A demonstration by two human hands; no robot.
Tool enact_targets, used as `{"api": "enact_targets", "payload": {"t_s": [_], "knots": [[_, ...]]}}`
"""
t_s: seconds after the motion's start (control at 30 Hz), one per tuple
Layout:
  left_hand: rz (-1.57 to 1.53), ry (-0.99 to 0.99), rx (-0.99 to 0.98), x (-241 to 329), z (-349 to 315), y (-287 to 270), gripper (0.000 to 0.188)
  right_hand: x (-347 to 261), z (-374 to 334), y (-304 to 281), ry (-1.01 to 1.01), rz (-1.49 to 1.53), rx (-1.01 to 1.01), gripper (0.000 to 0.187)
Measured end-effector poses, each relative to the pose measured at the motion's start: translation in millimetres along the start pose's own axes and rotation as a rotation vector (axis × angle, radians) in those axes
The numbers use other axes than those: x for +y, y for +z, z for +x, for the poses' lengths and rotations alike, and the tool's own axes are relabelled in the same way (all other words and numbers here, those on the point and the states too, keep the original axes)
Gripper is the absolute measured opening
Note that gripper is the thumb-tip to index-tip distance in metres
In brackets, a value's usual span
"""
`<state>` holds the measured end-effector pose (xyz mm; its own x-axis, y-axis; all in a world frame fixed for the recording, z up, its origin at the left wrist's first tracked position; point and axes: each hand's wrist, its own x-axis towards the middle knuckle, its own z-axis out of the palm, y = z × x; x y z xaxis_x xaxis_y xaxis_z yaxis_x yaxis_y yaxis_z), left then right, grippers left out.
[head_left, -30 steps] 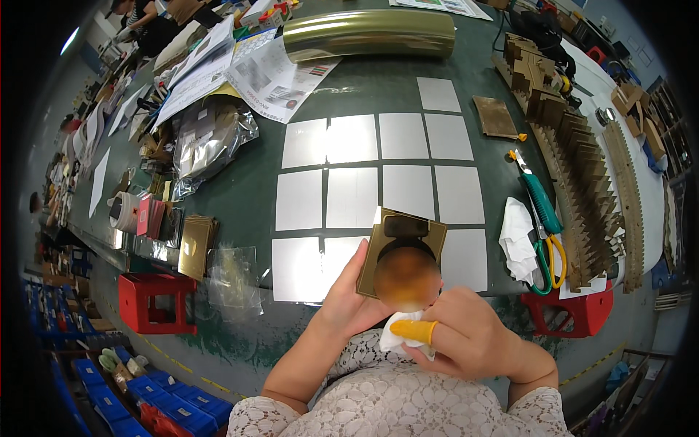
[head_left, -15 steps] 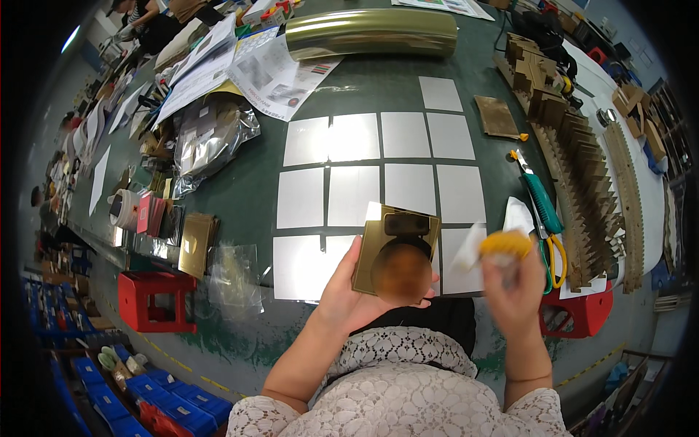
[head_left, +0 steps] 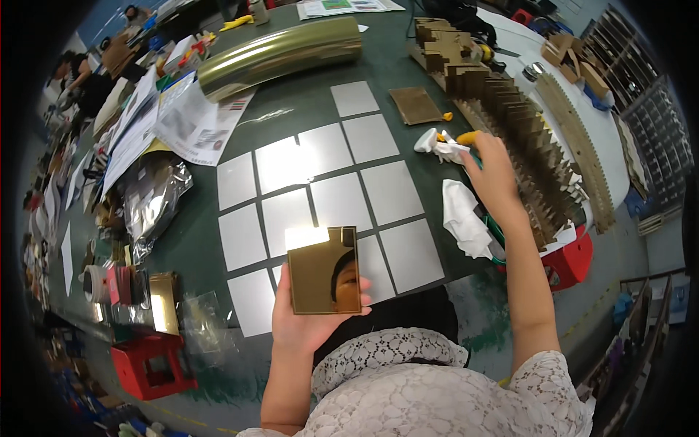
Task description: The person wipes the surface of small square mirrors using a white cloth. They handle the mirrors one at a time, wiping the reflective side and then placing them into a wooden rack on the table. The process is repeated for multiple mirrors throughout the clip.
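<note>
My left hand (head_left: 300, 336) holds a gold mirror-finish square plate (head_left: 314, 273) from below, thumb at its left edge and fingertips at its right. A reflection shows in the plate. Reaching out to the right, my right hand (head_left: 495, 171) has its fingers closed on a small yellow object (head_left: 468, 137) whose kind I cannot make out. A crumpled white tissue (head_left: 445, 148) lies against those fingers. Below that hand is a second white tissue (head_left: 464, 218). Green-handled tools (head_left: 496, 237) are partly hidden under it and my forearm. Rows of pale square sheets (head_left: 338, 193) lie beneath the plate.
A large gold film roll (head_left: 280, 57) lies across the back of the green table (head_left: 284, 109). A brown square piece (head_left: 415, 105) sits near jagged stacked brown strips (head_left: 502, 109) on the right. Papers (head_left: 193, 124) and plastic bags (head_left: 156, 200) crowd the left. Red stools (head_left: 151, 364) flank the table.
My right hand has moved away from the plate, forward and right, with the yellow object and tissue. The plate has turned flatter in my left hand. The whole view has swung round.
</note>
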<state>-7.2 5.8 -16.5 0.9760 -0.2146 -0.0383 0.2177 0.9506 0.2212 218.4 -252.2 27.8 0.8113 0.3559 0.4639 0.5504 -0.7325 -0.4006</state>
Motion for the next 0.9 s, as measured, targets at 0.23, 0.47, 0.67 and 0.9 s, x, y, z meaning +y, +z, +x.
{"api": "enact_targets", "payload": {"t_s": [0.23,0.47,0.67,0.9], "knots": [[0.009,-0.06,-0.023,-0.2,5.5,5.6,0.079,6.4,-27.7,-6.6,0.122,-0.016,-0.261,0.018],[0.01,0.002,0.001,4.9,-13.8,2.5,0.08,-14.1,-28.3,-46.1,0.395,0.594,-0.216,0.019],[0.023,-0.06,-0.029,-7.1,-11.6,14.0,0.079,-2.0,-76.0,-77.2,0.546,0.759,-0.364,0.024],[0.086,-0.085,-0.06,-15.6,-23.2,40.3,0.076,-5.5,-112.3,-92.4,0.439,1.3,-0.116,0.035]]}}
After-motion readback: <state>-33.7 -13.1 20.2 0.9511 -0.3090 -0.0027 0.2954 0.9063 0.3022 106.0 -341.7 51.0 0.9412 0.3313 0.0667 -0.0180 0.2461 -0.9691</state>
